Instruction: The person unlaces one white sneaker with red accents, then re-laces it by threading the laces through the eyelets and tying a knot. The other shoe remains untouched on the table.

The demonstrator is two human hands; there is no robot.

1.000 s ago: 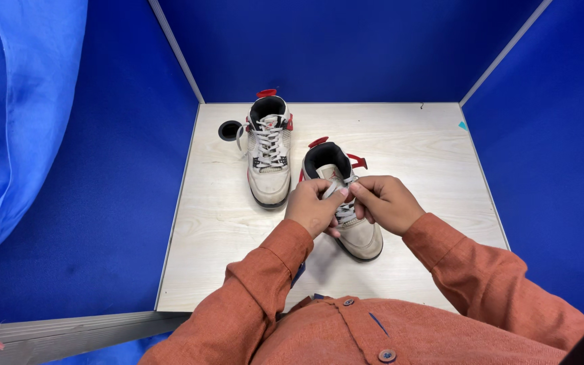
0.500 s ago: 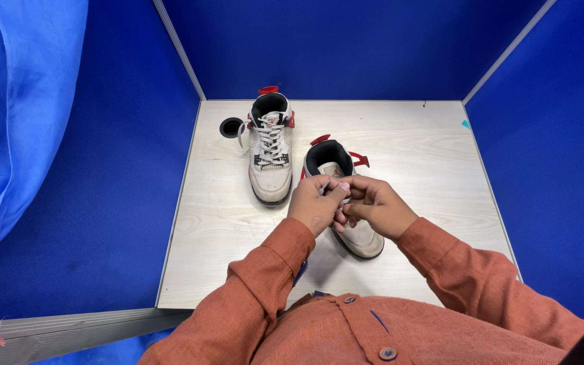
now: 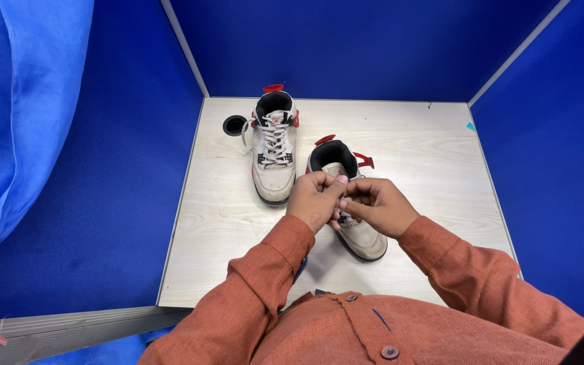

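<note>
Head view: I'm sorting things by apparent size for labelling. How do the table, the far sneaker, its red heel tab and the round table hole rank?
1. Table.
2. Far sneaker.
3. Round table hole.
4. Red heel tab, close to the hole in looks, so that pair is unsure.

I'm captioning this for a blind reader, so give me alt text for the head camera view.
Both hands, left hand and right hand, meet over the laces of the near shoe on a pale wooden table walled in blue. A second, laced shoe stands just beyond, beside a round hole in the tabletop.
</note>
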